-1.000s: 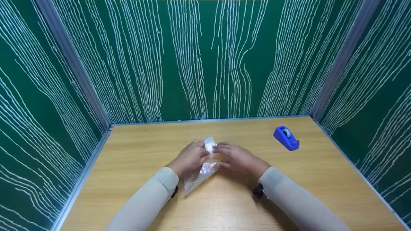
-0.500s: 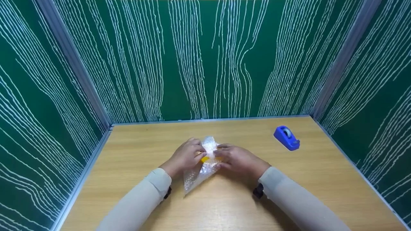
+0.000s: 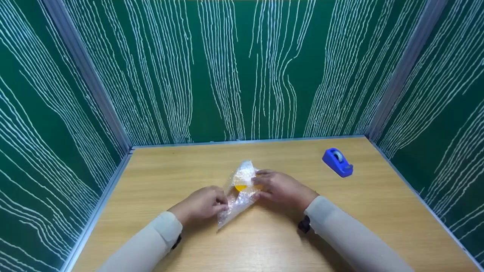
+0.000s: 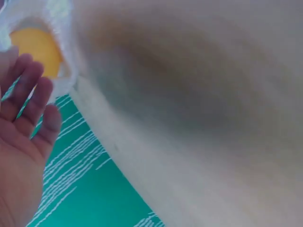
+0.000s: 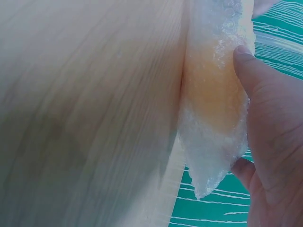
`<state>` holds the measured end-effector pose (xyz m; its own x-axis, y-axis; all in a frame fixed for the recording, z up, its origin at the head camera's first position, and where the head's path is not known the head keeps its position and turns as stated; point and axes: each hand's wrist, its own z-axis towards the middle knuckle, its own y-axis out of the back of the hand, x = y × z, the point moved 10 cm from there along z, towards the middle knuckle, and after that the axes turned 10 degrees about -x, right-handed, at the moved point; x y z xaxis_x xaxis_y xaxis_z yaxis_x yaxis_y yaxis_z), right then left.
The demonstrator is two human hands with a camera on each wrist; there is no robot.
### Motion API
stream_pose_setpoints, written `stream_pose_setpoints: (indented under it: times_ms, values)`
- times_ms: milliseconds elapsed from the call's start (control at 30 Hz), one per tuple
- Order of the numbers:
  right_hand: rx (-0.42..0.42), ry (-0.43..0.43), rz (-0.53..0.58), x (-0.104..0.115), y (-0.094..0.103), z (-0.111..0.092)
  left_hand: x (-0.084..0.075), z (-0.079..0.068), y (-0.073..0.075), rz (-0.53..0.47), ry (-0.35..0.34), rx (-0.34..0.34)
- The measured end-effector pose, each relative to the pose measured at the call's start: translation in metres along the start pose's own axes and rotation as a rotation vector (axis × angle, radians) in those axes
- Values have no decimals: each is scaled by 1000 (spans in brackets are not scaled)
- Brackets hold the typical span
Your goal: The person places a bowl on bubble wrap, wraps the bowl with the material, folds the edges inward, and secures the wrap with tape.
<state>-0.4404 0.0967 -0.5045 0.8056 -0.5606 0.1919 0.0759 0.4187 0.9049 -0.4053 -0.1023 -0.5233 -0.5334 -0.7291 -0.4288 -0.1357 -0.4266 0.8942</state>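
A sheet of bubble wrap (image 3: 244,173) is rolled around a yellow, round-ended thing (image 3: 240,187) on the table. Its yellow end shows at the open left side of the roll; the rest shows blurred through the wrap in the right wrist view. My right hand (image 3: 281,187) grips the right side of the roll, the thumb (image 5: 244,56) laid along the wrap. At the wrap's loose lower-left flap (image 3: 228,215) is my left hand (image 3: 202,202), fingertips right at its edge. In the left wrist view its fingers (image 4: 35,104) are relaxed and spread near the yellow end.
A blue tape dispenser (image 3: 337,162) with a roll of tape stands at the back right of the wooden table (image 3: 162,166). Green panels (image 3: 211,94) with white wavy lines enclose the table at the back and both sides.
My left hand has come away from the roll's upper left side and moved left and toward me, to the loose flap. More of the yellow end shows. The right hand stays in place.
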Motion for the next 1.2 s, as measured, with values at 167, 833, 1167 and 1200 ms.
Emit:
stream_pose_setpoints:
  times_ms: [167, 833, 1167, 1200]
  values:
    - [0, 5, -2, 0, 0, 0, 3, -14, -9, -37, -7, 87]
    - [6, 16, -22, 1, -2, -1, 1, -22, -14, -75, -30, 145]
    - [-3, 40, 1, 3, -1, 0, 4, -18, -2, -327, 85, 88]
    - [-1, 39, 3, 3, -1, 0, 4, -17, 0, -349, 101, 71]
